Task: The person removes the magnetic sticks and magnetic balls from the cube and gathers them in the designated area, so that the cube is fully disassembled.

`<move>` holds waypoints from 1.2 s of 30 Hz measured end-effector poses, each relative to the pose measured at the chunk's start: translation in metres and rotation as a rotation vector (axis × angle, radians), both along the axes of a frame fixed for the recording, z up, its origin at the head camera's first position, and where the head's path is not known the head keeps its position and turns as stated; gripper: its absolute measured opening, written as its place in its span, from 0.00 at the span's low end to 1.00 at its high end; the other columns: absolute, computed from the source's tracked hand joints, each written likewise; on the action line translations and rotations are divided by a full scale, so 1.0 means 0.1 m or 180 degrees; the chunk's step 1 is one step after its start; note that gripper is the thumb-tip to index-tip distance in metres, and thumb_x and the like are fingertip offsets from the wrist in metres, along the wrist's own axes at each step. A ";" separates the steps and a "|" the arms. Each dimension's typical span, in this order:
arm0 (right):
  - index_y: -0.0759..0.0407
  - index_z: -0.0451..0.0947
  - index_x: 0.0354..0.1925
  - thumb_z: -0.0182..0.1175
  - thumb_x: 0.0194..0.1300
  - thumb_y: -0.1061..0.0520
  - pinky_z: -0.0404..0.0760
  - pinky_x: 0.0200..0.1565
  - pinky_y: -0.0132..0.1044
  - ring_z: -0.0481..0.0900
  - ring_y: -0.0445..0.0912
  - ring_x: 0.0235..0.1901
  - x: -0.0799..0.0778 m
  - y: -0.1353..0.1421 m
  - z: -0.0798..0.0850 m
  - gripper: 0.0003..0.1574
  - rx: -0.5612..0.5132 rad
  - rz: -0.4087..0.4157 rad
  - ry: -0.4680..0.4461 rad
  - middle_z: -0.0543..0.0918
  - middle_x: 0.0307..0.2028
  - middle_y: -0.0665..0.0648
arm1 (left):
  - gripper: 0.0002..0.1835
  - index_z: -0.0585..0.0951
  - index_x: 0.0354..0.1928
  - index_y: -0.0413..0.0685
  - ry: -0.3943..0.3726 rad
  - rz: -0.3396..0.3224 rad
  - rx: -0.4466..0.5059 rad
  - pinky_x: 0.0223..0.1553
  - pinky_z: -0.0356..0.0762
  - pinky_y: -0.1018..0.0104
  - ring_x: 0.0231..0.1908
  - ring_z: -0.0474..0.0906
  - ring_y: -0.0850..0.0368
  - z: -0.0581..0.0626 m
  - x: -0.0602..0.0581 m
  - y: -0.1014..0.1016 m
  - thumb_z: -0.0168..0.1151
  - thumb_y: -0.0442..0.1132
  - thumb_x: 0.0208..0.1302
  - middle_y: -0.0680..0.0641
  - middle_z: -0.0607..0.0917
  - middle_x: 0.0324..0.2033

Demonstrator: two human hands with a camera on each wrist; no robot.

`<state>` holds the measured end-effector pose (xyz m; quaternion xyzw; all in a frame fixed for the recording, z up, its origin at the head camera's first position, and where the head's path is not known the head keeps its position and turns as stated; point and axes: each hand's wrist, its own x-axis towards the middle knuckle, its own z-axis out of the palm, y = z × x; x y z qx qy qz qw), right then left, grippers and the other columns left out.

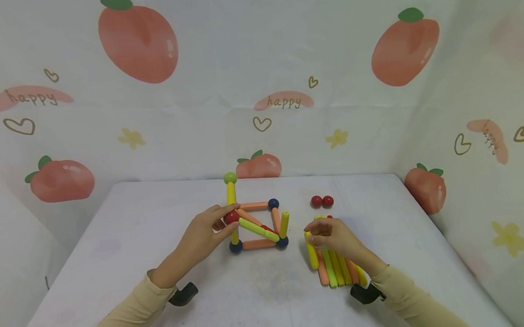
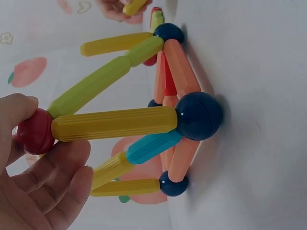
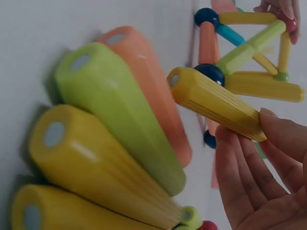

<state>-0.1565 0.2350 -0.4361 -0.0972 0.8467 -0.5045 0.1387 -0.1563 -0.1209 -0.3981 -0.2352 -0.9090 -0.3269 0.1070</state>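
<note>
My left hand (image 1: 204,228) pinches a red ball (image 2: 36,131) at the upper front left of a magnetic stick-and-ball frame. From that ball a yellow stick (image 2: 115,123) runs down to a navy ball (image 2: 199,116), and light green sticks (image 2: 91,86) slope to the front right navy ball (image 1: 282,242). Orange sticks (image 1: 259,244) form the base. One yellow stick (image 1: 284,224) stands up at the front right corner with its top end free. A light green ball (image 1: 229,178) tops the back left. My right hand (image 1: 335,237) pinches a loose yellow stick (image 3: 218,105), apart from the frame.
Under and beside my right hand lies a row of several yellow, orange and light green sticks (image 1: 332,275). Two red balls (image 1: 322,201) sit behind it. A printed cloth (image 1: 203,112) hangs behind the white table (image 1: 155,201).
</note>
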 end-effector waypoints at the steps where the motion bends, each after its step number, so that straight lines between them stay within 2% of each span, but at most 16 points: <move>1: 0.59 0.82 0.49 0.67 0.64 0.52 0.85 0.42 0.32 0.83 0.47 0.37 0.01 0.00 -0.02 0.18 0.0086 0.0014 0.0050 0.86 0.42 0.58 | 0.26 0.79 0.63 0.54 0.0005 -0.0003 0.0001 0.35 0.81 0.70 0.31 0.77 0.64 0.00 0.00 0.00 0.68 0.49 0.63 0.54 0.82 0.35; 7: 0.54 0.83 0.47 0.66 0.64 0.52 0.80 0.42 0.28 0.81 0.43 0.38 0.03 -0.01 -0.08 0.14 0.0611 0.0154 0.0339 0.87 0.39 0.53 | 0.26 0.79 0.63 0.53 -0.0009 -0.0007 0.0014 0.35 0.81 0.68 0.31 0.77 0.64 -0.01 -0.01 0.00 0.68 0.49 0.63 0.54 0.82 0.34; 13: 0.54 0.84 0.48 0.65 0.66 0.52 0.79 0.44 0.30 0.80 0.42 0.40 0.06 -0.03 -0.11 0.13 0.0853 0.0185 0.0387 0.87 0.40 0.50 | 0.26 0.78 0.63 0.54 -0.0034 0.0012 0.0001 0.35 0.80 0.70 0.32 0.77 0.64 -0.01 0.00 0.00 0.67 0.49 0.63 0.54 0.82 0.35; 19: 0.55 0.84 0.46 0.65 0.66 0.53 0.81 0.43 0.30 0.80 0.42 0.39 0.08 -0.03 -0.13 0.12 0.0920 0.0224 0.0373 0.87 0.41 0.51 | 0.26 0.79 0.63 0.54 -0.0036 -0.0004 0.0025 0.34 0.79 0.73 0.31 0.77 0.65 -0.02 -0.01 0.00 0.67 0.49 0.63 0.54 0.82 0.35; 26: 0.54 0.85 0.45 0.66 0.65 0.53 0.83 0.45 0.34 0.80 0.41 0.39 0.08 -0.03 -0.16 0.11 0.1015 0.0281 0.0365 0.87 0.39 0.49 | 0.26 0.78 0.63 0.54 -0.0085 0.0013 0.0035 0.35 0.79 0.71 0.32 0.77 0.64 -0.02 0.00 0.00 0.67 0.49 0.63 0.54 0.81 0.34; 36: 0.57 0.84 0.43 0.67 0.64 0.56 0.80 0.40 0.25 0.79 0.40 0.35 0.09 -0.02 -0.15 0.09 0.0887 0.0440 0.0481 0.86 0.37 0.50 | 0.26 0.79 0.63 0.54 -0.0071 0.0002 0.0048 0.35 0.79 0.71 0.32 0.76 0.64 -0.01 -0.01 0.00 0.67 0.49 0.63 0.54 0.82 0.35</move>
